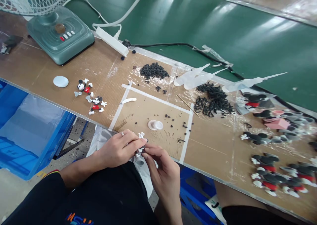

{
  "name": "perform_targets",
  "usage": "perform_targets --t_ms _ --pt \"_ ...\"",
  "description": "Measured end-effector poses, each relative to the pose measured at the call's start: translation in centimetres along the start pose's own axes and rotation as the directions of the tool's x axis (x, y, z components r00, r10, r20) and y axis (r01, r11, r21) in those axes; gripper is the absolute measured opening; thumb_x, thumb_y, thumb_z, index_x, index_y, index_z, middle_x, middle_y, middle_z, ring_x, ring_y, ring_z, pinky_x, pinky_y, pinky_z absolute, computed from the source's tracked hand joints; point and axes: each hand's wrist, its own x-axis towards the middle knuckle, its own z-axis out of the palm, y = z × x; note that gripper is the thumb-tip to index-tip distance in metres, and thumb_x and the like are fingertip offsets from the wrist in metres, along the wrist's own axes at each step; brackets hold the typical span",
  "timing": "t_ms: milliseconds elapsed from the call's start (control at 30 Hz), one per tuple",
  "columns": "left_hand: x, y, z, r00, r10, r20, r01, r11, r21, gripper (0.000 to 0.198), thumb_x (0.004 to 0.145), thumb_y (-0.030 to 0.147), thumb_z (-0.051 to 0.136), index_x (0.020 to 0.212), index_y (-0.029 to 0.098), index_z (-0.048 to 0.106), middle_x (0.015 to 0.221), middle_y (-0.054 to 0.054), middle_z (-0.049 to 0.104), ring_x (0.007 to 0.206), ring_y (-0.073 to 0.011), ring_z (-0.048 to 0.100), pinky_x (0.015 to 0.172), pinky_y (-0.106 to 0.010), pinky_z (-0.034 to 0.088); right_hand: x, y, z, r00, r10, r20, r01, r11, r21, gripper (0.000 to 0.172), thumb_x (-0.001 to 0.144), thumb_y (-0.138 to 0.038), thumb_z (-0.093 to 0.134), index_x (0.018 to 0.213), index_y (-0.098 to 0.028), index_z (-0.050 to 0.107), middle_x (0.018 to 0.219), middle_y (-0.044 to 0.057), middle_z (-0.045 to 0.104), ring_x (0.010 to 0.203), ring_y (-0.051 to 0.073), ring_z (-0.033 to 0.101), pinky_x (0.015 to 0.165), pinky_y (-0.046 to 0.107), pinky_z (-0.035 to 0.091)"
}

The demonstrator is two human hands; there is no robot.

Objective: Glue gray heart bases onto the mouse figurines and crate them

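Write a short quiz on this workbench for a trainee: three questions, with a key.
1. True or false: the left hand wears a ring.
2. Which is nearer the fan: the white power strip or the pile of black beads?
3. Fill in the blank: the two mouse figures left of the taped square wear ____ shorts.

Key: 1. True. 2. The white power strip. 3. Red.

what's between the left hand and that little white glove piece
Nothing visible: the left hand reaches the white cartoon glove piece directly, its fingertips against it, with the right hand close beside it.
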Motion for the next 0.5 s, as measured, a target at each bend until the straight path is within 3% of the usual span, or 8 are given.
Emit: perform_targets --t_ms 133,500 --pt "0.1 0.39 -0.04 0.999 -0.034 0.005 0.034 0.997 -0.068 0.025 0.094 0.011 0.051 0.119 0.011 0.055 0.098 -0.01 0.066 0.088 -0.0173 0.064 0.078 -0.029 0.058 -0.18 0.11 -0.28 0.998 -0.065 -0.011 0.065 0.997 -0.039 0.015 0.089 -0.008 0.064 0.093 -0.023 0.064 0.094 0.003 0.073 0.086 0.016 0.071 0.075 0.025 0.057" --pt "0.38 0.79 0.11 0.998 -0.045 0.031 0.046 0.998 -0.039 0.022 0.094 0.012 0.052 0.116 0.01 0.056 0.092 -0.008 0.064 0.083 -0.0173 0.061 0.077 -0.03 0.056 -0.26 -0.14 -0.59 0.986 -0.16 -0.047 0.151 0.977 -0.147 0.015 0.088 -0.008 0.066 0.094 -0.021 0.063 0.094 0.004 0.074 0.084 0.014 0.073 0.077 0.022 0.058"
